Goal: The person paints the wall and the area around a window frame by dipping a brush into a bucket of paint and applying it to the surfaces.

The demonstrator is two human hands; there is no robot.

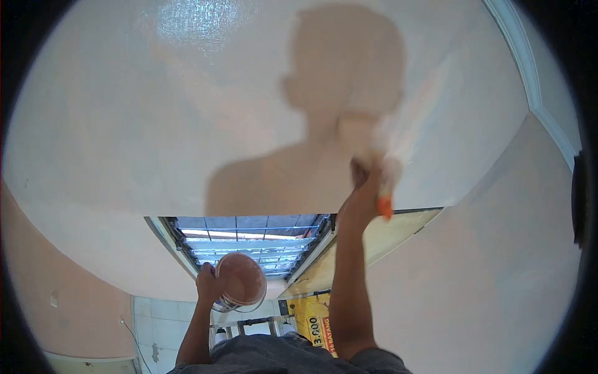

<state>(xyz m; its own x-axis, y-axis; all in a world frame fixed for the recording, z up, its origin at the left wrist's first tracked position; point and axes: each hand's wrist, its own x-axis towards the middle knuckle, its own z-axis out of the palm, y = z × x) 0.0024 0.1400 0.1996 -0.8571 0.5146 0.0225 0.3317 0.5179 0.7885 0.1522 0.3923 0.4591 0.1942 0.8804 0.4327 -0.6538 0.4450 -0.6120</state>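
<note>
My left hand [210, 283] is closed on the rim of a paint bucket [242, 279], held tilted at waist height with its mouth toward me. Pinkish paint coats its inside, and a thin wire handle hangs from it. Raised in front of me, my right hand [367, 176] grips a paintbrush [385, 207] against the pale wall [143, 131]. Its orange handle end points down. The bristles and my fingers are blurred by motion.
Below the wall is a louvred window [249, 234] with bars. A ladder [274, 324] stands beneath me, beside a yellow printed banner [305, 308]. White tiles [163, 310] lie at the lower left. Light moulding [526, 68] runs along the upper right. My shadow falls on the wall.
</note>
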